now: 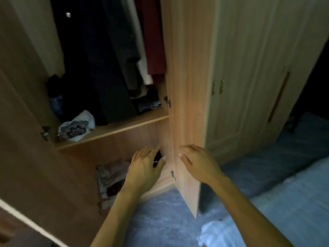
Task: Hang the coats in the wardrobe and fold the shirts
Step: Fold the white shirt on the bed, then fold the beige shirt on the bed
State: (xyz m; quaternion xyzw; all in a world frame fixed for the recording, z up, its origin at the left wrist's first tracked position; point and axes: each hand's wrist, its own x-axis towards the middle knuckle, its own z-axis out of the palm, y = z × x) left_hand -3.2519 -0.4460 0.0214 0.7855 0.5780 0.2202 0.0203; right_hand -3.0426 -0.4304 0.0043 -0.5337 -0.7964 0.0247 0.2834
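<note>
The wooden wardrobe (114, 127) stands open in front of me. Dark coats (106, 68), a white garment and a dark red garment (154, 41) hang above its shelf. My left hand (144, 166) reaches into the lower compartment with its fingers around a small dark object (158, 158); what that object is I cannot tell. My right hand (195, 161) rests with spread fingers against the edge of the open right door (188, 107). A light blue shirt (215, 232) lies on the bed at the bottom right.
A patterned white cloth (76, 127) and dark folded clothes sit on the shelf. A floral fabric (110, 177) lies in the lower compartment. The left door (26, 139) stands open. A pale second wardrobe (249, 77) is on the right, a blue bed (293, 202) below it.
</note>
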